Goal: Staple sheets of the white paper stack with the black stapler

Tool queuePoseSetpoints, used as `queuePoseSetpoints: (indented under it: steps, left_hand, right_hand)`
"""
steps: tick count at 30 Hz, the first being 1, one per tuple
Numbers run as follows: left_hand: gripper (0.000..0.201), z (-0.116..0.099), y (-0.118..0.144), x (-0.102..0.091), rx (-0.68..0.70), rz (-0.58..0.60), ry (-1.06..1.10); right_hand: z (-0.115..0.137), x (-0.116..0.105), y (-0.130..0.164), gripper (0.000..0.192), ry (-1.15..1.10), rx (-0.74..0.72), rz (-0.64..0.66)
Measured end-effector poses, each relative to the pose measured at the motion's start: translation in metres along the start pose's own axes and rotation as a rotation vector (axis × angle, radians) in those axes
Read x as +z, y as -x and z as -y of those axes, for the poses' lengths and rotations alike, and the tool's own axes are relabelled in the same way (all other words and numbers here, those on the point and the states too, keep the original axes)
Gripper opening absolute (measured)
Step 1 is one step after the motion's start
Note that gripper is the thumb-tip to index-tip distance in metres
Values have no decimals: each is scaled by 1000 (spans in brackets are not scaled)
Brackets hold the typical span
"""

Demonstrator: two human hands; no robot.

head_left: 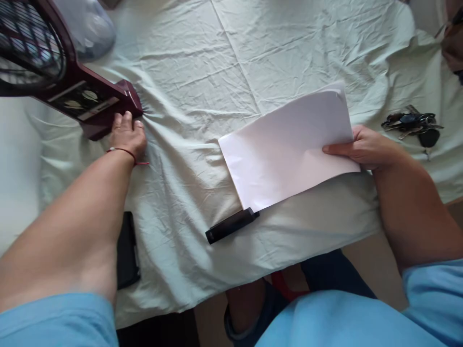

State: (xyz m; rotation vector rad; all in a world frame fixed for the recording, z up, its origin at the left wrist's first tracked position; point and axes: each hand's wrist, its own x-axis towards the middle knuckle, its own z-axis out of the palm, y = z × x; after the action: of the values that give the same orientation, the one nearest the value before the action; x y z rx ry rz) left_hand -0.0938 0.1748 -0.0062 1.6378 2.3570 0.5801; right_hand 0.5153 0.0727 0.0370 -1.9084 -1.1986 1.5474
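black and flat, a phone-like object (128,253) lies near the edge of the pale cloth (173,270). beyond it, a dark tube (231,226) meets the near corner of the white sheets (285,154); a tiny mark on its end is unreadable. the right hand (365,147) pinches the sheets' right edge, thumb on top. the left hand (128,135), fingers outstretched, touches the maroon racket-like thing (103,86); its thumb is hidden, so i cannot tell if it grips. the racket's label (83,100) is too blurred to read. the step seems to be holding paper while steadying the racket; lifting either would call for a firmer grasp.
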Motion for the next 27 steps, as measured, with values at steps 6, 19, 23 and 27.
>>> queuePoseSetpoints:
  steps: [6, 19, 23, 27]
  left_hand:
    - [76, -23, 10, -9, -135, 26, -153]
    - [72, -29, 9, -10, -150, -3, -228]
    - [74, -30, 7, -12, -170, 27, -222]
    - [71, -27, 7, -3, -181, 44, -104]
  right_hand:
    - [4, 0, 4, 24, 20, -1, -1]
    - [9, 5, 9, 14, -11, 12, -56]
    - [7, 3, 7, 23, -28, -12, -30]
    - [-1, 3, 3, 34, -76, -68, -49]
